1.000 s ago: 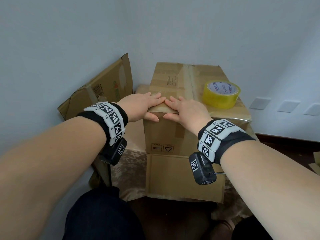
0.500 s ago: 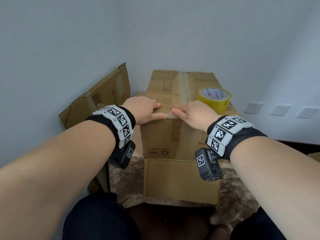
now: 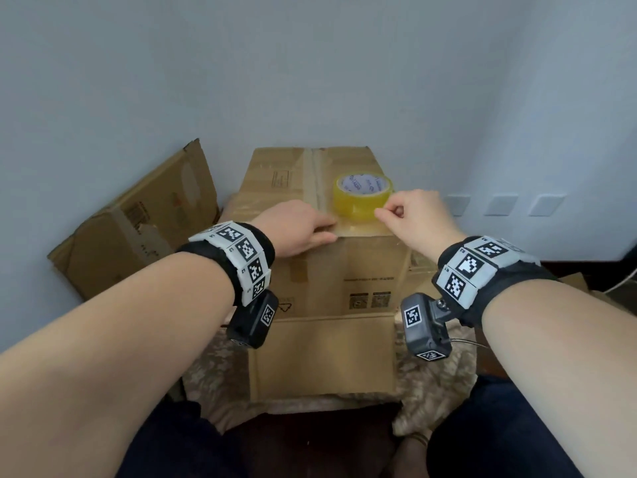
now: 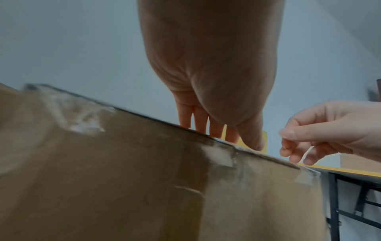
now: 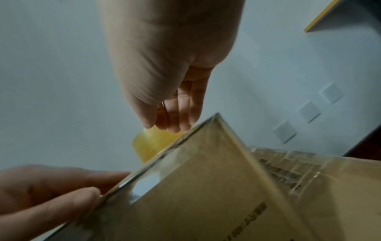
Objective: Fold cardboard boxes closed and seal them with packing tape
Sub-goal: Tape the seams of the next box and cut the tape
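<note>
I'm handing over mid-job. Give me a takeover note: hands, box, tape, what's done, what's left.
Left hand: flat, pressing the cardboard box's top near edge beside the centre seam.
Right hand: fingers curled, thumb and finger pinched at the yellow tape roll; whether it holds the tape end is unclear.
Roll sits on the box top, right of the seam.
Done: flaps folded shut, tape visible along the seam.
Left: finish sealing.

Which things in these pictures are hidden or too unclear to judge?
- Head view: the label print on the tape roll is too small to read.
- Head view: whether the right hand holds a tape end is unclear, because its own fingers hide it.
- Left wrist view: the box front is blurred, and the left hand hides the top.
</note>
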